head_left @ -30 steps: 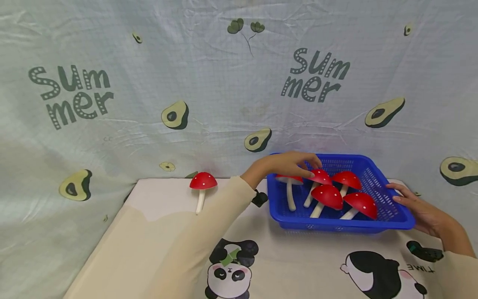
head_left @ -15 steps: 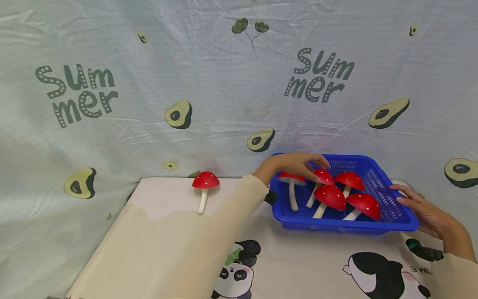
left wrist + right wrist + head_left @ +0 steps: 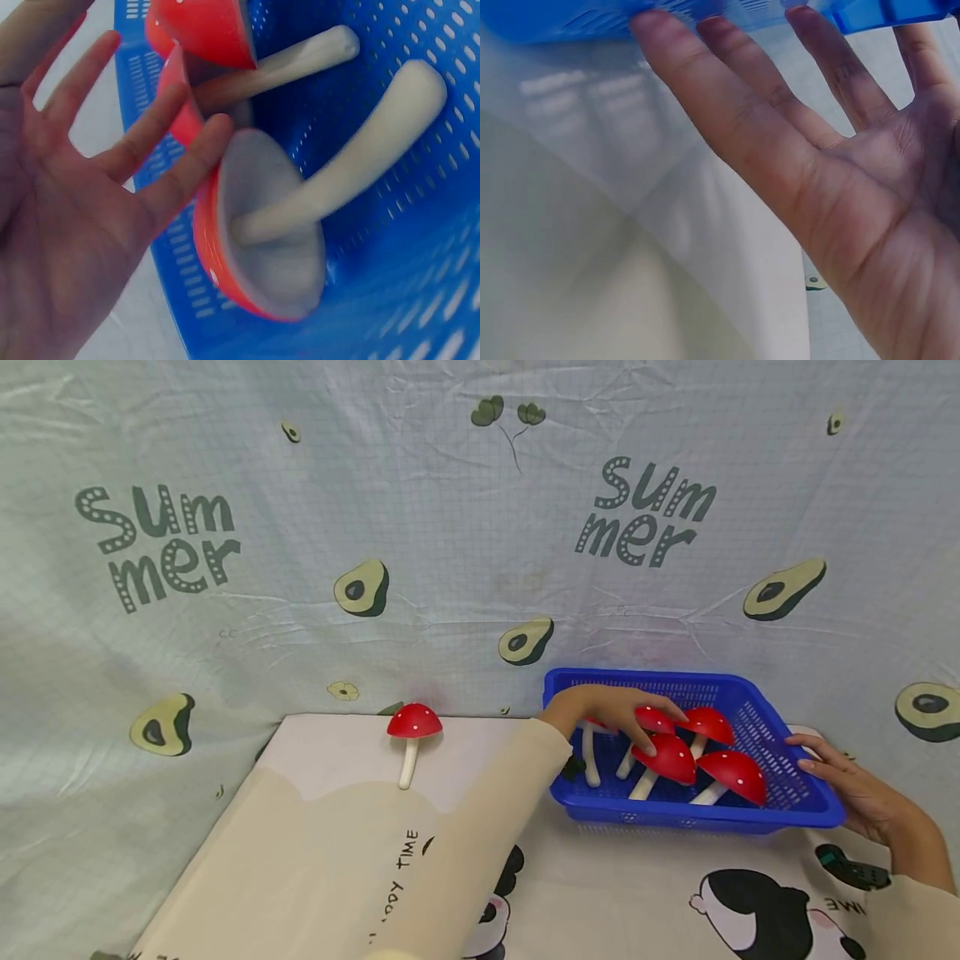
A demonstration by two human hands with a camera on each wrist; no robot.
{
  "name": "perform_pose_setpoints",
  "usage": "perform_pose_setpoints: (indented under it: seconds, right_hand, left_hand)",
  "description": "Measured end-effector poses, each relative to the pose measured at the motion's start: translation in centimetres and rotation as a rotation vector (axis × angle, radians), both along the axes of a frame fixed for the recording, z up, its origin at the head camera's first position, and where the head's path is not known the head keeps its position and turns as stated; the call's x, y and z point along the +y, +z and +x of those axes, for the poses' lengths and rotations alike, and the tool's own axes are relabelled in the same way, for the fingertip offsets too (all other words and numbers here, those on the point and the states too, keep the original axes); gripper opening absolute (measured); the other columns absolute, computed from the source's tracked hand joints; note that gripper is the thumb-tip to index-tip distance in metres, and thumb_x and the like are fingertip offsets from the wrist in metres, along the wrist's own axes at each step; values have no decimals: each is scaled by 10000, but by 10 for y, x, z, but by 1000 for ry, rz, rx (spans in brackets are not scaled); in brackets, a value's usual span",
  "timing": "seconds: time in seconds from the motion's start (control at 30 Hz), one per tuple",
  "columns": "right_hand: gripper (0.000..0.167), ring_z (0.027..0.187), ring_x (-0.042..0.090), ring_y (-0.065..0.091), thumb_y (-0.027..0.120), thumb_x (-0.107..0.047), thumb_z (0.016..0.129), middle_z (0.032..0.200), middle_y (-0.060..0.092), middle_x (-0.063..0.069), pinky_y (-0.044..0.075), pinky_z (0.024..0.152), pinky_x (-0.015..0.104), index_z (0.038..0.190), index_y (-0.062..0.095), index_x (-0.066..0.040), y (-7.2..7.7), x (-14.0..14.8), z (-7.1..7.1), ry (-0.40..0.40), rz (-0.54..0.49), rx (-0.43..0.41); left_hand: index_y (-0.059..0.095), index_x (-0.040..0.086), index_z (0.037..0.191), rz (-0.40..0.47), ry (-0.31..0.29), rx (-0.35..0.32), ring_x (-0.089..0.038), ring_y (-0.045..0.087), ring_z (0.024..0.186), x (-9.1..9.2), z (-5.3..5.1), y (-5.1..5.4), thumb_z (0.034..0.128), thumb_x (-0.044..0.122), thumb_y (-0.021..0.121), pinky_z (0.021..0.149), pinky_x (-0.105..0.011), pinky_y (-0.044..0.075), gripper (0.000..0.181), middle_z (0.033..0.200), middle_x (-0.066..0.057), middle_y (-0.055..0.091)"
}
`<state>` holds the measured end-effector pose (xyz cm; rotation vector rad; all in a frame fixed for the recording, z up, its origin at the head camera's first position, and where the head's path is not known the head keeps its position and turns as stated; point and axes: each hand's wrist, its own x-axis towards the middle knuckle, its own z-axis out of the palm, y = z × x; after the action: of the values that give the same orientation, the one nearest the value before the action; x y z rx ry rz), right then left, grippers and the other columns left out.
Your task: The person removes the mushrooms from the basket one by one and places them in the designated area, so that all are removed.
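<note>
A blue plastic basket [image 3: 697,817] holds several toy mushrooms with red, white-dotted caps and white stems. Over them reaches my left hand [image 3: 615,706], fingers spread, its thumb at the cap of the front middle mushroom [image 3: 675,762]. In the left wrist view the palm [image 3: 71,217] faces the basket, and a mushroom [image 3: 259,232] lies on its side by the fingertips. My right hand [image 3: 862,789] touches the basket's right side with extended fingers; the right wrist view shows the fingertips [image 3: 656,26] against the blue plastic. The left hand partly hides the leftmost mushroom [image 3: 591,760].
One more mushroom [image 3: 415,722] lies outside the basket, at the table's back edge on the left. A light printed cloth [image 3: 315,843] covers the table. Behind it hangs a pale curtain [image 3: 435,510] with avocado prints, close to the basket's back rim.
My left hand has moved right and slightly forward over the basket, from the back left mushroom to the front middle one. The right hand stays at the basket's side. The head view shifted slightly.
</note>
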<state>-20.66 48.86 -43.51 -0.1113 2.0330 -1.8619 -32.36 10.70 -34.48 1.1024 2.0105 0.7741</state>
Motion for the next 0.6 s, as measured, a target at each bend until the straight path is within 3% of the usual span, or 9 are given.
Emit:
perform_pose_setpoints:
  seconds: [0.1, 0.3, 0.6]
  right_hand:
    - [404, 984, 281, 692, 321, -246, 1121, 1111, 562, -198, 587, 797, 573, 1324, 415, -582, 0, 1, 0, 6, 14, 1]
    - [396, 995, 285, 683, 320, -248, 1122, 1122, 545, -203, 591, 804, 560, 1326, 384, -582, 1, 0, 0, 15, 63, 12]
    - [415, 996, 272, 685, 315, -235, 1123, 1124, 558, -198, 592, 804, 557, 1340, 385, -583, 1, 2, 2, 26, 40, 10]
  left_hand:
    - [446, 337, 1533, -77, 19, -15, -158, 332, 1436, 8, 2, -5, 897, 209, 778, 1070, -448, 477, 729, 1611, 90, 307]
    - [445, 446, 1509, -201, 86, -33, -115, 342, 1416, 21, 7, -13, 851, 213, 822, 1034, -414, 510, 794, 1625, 147, 274]
    - [413, 463, 1516, -291, 92, 71, -80, 361, 1340, 34, 13, -21, 898, 299, 776, 990, -334, 533, 736, 1561, 131, 328]
